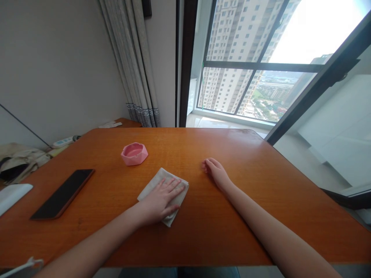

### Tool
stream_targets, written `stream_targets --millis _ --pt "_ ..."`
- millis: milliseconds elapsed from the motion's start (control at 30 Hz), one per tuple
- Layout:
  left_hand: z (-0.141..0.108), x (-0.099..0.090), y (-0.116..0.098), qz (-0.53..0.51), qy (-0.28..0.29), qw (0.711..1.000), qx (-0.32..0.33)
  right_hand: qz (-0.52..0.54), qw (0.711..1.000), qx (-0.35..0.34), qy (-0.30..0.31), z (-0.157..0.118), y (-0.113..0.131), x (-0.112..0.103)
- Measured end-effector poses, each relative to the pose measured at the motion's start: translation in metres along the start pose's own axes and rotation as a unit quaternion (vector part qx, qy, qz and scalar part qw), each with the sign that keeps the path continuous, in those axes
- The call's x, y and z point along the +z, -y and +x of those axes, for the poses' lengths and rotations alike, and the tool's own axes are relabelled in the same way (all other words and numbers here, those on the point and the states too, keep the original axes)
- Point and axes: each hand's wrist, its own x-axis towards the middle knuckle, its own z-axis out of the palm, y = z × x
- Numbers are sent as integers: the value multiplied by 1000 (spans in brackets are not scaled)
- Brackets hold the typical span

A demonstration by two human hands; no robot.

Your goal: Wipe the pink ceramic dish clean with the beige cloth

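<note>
A folded white cloth (159, 178) lies flat on the wooden table (179, 144). Spread across it is my left hand (162, 199), palm down, with its fingers stretched out and apart. To the right of the cloth, my right hand (215, 172) rests on its side on the bare tabletop, apart from the cloth. Its fingers are curled in, and nothing shows in them. Beyond the cloth, up and to the left, stands a pink angular bowl (135, 153), touched by neither hand.
At the left lies a dark flat tablet or phone (63, 195) with a reddish edge. A white object (13, 196) sits at the left table edge. Farther back are a power strip (63, 141) and a beige fabric bag (21, 160). Behind the table are a curtain (139, 69) and a window.
</note>
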Motion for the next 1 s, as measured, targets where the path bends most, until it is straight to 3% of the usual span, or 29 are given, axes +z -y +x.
stream_targets --millis 300,433,533,600,700,833,933,1000 --pt "-111 -15 98 91 -66 974 -196 -180 980 -63 61 -7 0 14" --pt "-128 -25 116 91 -69 972 -208 -223 970 -76 61 -9 -2 18" --pt "-108 -38 103 74 -102 966 -225 -255 961 -86 58 -10 -2 20" --pt "-81 -45 84 60 -134 964 -223 -290 952 -90 38 -9 -1 25" --pt "-30 -46 51 9 -128 976 -176 -333 938 -96 27 -5 -2 39" --pt "40 -29 19 6 -77 989 -123 -347 923 -149 76 3 -4 61" --pt "81 -11 12 66 -83 990 -95 -365 903 -208 88 5 -5 67" --pt "96 -2 14 71 -94 988 -98 -376 898 -208 91 6 -5 65"
